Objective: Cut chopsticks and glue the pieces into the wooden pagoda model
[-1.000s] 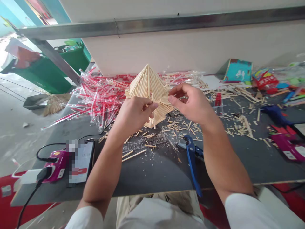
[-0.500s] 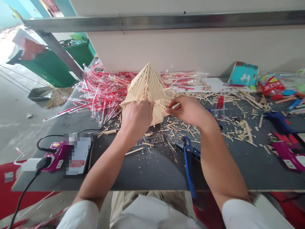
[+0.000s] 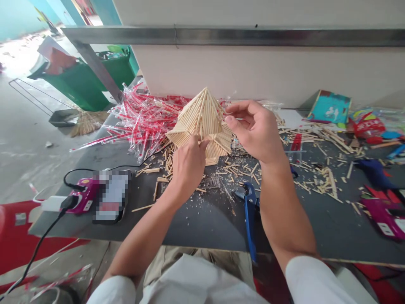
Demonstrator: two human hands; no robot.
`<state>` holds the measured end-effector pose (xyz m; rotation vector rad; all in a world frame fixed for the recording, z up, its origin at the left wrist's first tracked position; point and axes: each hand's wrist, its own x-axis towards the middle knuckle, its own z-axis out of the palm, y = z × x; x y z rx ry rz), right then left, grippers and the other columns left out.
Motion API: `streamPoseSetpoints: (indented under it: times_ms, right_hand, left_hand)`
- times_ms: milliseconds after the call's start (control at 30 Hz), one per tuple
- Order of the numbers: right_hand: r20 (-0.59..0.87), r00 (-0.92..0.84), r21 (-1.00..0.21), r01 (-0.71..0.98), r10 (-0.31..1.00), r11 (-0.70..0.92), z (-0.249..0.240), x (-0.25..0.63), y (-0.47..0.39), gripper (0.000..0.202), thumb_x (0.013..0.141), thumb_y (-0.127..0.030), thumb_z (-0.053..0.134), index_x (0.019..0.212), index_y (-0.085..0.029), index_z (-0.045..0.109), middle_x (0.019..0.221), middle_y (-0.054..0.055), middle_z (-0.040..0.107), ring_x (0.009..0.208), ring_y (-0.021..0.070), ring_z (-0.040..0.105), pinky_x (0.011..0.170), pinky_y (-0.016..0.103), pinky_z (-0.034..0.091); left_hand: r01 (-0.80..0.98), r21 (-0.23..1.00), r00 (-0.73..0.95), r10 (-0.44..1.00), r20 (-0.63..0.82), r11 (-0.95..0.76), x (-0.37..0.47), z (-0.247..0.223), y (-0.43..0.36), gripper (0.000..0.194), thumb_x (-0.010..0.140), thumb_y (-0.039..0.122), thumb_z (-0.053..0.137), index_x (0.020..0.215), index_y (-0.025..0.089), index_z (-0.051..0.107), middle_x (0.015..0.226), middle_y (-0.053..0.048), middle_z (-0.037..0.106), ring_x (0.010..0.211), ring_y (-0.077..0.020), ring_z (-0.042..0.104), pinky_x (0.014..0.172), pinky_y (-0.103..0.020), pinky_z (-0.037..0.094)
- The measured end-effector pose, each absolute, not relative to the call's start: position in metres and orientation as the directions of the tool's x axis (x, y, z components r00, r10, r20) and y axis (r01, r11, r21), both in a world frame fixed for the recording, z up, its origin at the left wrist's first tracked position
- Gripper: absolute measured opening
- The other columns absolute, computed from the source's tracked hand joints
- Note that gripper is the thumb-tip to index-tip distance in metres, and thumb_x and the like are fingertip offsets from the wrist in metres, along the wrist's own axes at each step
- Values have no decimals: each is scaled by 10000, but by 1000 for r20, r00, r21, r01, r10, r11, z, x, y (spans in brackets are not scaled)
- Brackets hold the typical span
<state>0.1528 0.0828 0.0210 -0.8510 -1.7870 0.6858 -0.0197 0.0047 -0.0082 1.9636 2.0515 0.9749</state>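
Observation:
A model of thin wooden sticks [image 3: 205, 114] stands on the dark table, with a pointed roof above flared lower eaves. My left hand [image 3: 190, 162] is at its front, thumb and forefinger pinched near the lower roof edge; what lies between the fingertips is too small to make out. My right hand [image 3: 256, 128] is raised just right of the pointed roof, its fingers curled and the thumb tip apart from the forefinger, with nothing visible between them. Cut stick pieces [image 3: 228, 169] lie around the base.
Blue cutters [image 3: 249, 219] lie at the front edge. A phone [image 3: 112, 196] and a purple power strip [image 3: 84, 196] are on the left. Red-striped plastic wrappers [image 3: 139, 122] heap up behind. A teal box piece [image 3: 330, 107] stands back right.
My right hand has risen from the lower eaves to beside the pointed roof, its fingers spreading. My left hand remains at the model's front, now pinching. The whole view has shifted slightly.

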Motion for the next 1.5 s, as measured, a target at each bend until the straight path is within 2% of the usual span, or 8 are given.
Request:
streamPoseSetpoints:
  times_ms: [200,400,500,800,1033,1133,1267,1500]
  right_hand:
    - [594,-242,-716,275,767,642,11,121,111,339,954,-382,664,1270,-278,603,1309,92,643,1047,236,704,868,394,630]
    - [638,-217,-690,263,739,674,-1,123,117,428,927,-317,697,1334,-332,564,1378,87,579,1060,240,695,860,401,633]
    - [625,-215,-698,278,751,660,2,127,109,429,914,-262,702,1316,-337,573,1371,81,566,1060,238,691,832,391,648]
    - [683,-174,-637,334,710,695,4,111,108,534,916,-202,667,1403,-377,534,1456,50,523,1329,276,568,1078,467,591]
    - [741,31,-619,417,671,665,-6,100,112,423,937,-256,658,1339,-359,573,1614,27,316,1383,295,531,1153,510,524]
    - [729,53,-638,415,682,649,-7,95,110,339,920,-303,700,1248,-330,617,1546,43,384,1388,290,517,1142,505,530]
    - [713,32,-651,401,701,644,-11,95,114,250,924,-446,712,1094,-273,651,1248,68,562,1244,271,598,1056,504,577]
    - [632,-159,-670,380,758,638,-10,112,119,436,880,-649,711,1103,-286,620,913,47,636,955,250,649,804,458,618]
  left_hand:
    - [772,632,-222,901,372,-71,-14,-20,4,261,1056,393,519,1001,221,707,775,-28,785,617,-154,671,632,-313,376]
    - [816,568,-245,822,514,-112,-18,-26,8,294,1064,377,520,886,224,698,761,11,784,609,-137,633,911,-386,376]
    - [780,615,-274,823,498,-113,-21,-30,9,308,1060,370,528,840,234,695,768,28,784,660,-144,640,929,-385,356]
    - [644,752,-357,813,459,-142,-12,-34,15,365,1049,361,566,736,237,704,737,46,776,703,-138,643,977,-414,330]
    - [490,859,-385,846,368,-150,-10,-32,17,361,1033,413,554,786,239,751,707,-17,762,726,-151,669,755,-333,457]
    - [453,880,-379,863,335,-143,-10,-31,17,373,1032,423,547,787,233,753,708,-24,757,730,-146,679,704,-309,468]
    - [429,892,-368,874,317,-143,-12,-33,17,380,1033,433,548,788,231,756,698,-21,752,722,-139,686,682,-299,474]
    - [441,887,-350,885,307,-133,-15,-34,17,381,1042,428,543,804,233,767,701,-15,757,701,-123,681,662,-298,474]
